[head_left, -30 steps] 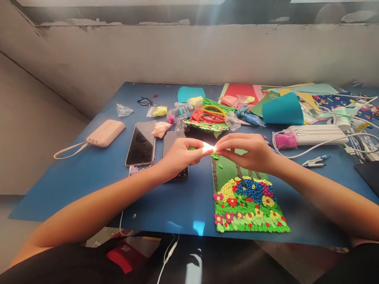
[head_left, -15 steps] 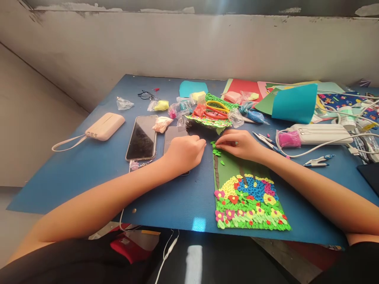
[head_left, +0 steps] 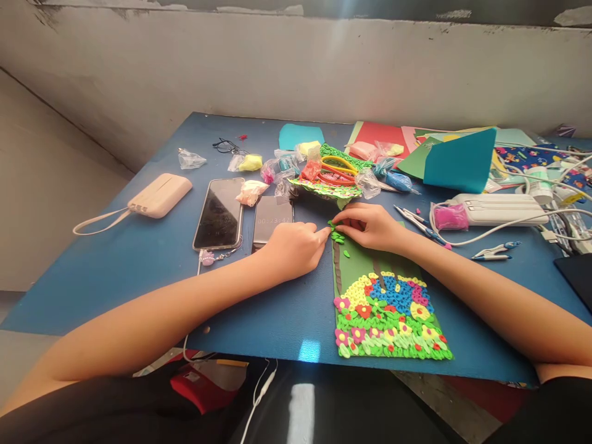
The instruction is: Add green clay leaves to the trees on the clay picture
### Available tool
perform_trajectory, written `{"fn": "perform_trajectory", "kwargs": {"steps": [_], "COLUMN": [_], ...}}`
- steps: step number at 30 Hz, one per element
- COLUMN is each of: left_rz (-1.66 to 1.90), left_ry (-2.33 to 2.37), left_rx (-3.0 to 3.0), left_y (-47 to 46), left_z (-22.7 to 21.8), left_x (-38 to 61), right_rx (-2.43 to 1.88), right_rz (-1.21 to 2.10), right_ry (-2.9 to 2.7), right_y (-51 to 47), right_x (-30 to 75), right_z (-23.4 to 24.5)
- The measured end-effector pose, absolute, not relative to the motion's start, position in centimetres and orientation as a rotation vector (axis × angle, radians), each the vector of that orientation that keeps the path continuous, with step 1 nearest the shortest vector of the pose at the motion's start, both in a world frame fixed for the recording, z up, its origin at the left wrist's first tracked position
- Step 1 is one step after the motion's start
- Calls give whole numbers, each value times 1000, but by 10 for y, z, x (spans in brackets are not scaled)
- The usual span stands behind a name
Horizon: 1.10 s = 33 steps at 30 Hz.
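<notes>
A green card (head_left: pixel 365 262) lies on the blue table (head_left: pixel 139 265), its lower half covered with clay flowers (head_left: pixel 388 317) in yellow, blue, red and green. Small green clay leaves (head_left: pixel 338 237) sit at the card's top left corner. My right hand (head_left: pixel 372 225) rests on that corner, fingertips pinched on a green clay piece. My left hand (head_left: pixel 296 246) lies just left of the card with curled fingers, its fingertip touching the same leaves. What its palm holds is hidden.
Two phones (head_left: pixel 219 213) (head_left: pixel 272 216) lie left of my hands, with a pink power bank (head_left: pixel 160 194) farther left. Bags of coloured clay (head_left: pixel 324 172) sit behind the card. On the right are coloured paper sheets (head_left: pixel 456 161), a white power bank (head_left: pixel 499 209), cables and small metal tools (head_left: pixel 416 219).
Both hands were raised and pinched together over the card. They have come down to the card's top left corner, and the left hand has slid right to meet the right fingertips.
</notes>
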State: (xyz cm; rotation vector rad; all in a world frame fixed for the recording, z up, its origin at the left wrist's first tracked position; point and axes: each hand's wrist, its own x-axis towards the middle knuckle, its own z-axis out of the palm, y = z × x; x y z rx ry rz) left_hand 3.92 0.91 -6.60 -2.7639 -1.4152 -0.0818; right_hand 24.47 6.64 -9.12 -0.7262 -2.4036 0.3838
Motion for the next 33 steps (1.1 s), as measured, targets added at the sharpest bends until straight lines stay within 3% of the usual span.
{"fn": "perform_trajectory", "kwargs": {"steps": [20,33], "left_rz": [-78,-79], "left_ry": [-1359,-1350], "left_rx": [-2738,-2720], "left_y": [10,10], "left_z": [-70,-73], "left_x": [38,40], "right_rx": [-738,-893], "right_rz": [399,730], "right_ry": [-2373,-2138], "right_y": [61,62], "right_x": [242,246], "right_z": [-95,-83]}}
